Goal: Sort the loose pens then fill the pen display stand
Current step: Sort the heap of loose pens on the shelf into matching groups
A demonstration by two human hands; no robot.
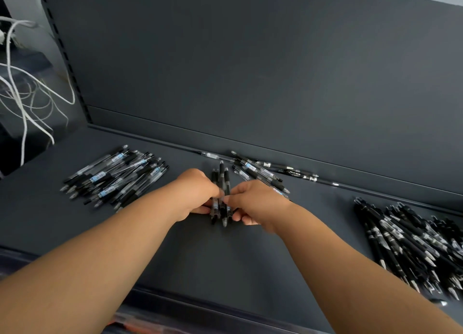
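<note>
1. Pens point(220, 195): a small bundle of black ones with clear barrel sections sits between both hands, near the middle of the shelf point(225, 263). It points lengthwise away from the person, its near ends just above the surface.
2. The left hand point(198, 193) curls its fingers round the bundle from the left. The right hand point(255, 203) pinches it from the right, thumb and fingertips on the barrels.
3. Left of the bundle, well apart, lies a left pile point(115, 178). Its pens have clear barrels, black grips and pale blue labels, and they lie roughly parallel on a diagonal.
4. Far right of the bundle a bigger right pile point(411, 241) of darker pens with silvery tips runs out past the picture's edge.
5. Just behind the bundle a few loose pens point(260, 170) cross one another. The farthest lie along the ledge where the shelf meets the back panel point(250, 70).
6. A wide stretch of bare shelf lies between the bundle and the raised front lip point(200, 306), crossed only by the forearms. Narrower bare strips separate the bundle from each pile.
7. Shelf and back panel are flat, smooth, matte dark grey. The pens are slim, glossy plastic cylinders.
8. Far left of the bundle a slotted upright point(65, 55) edges the panel. Beyond it, thin white cords point(22, 95) hang in loose loops.
</note>
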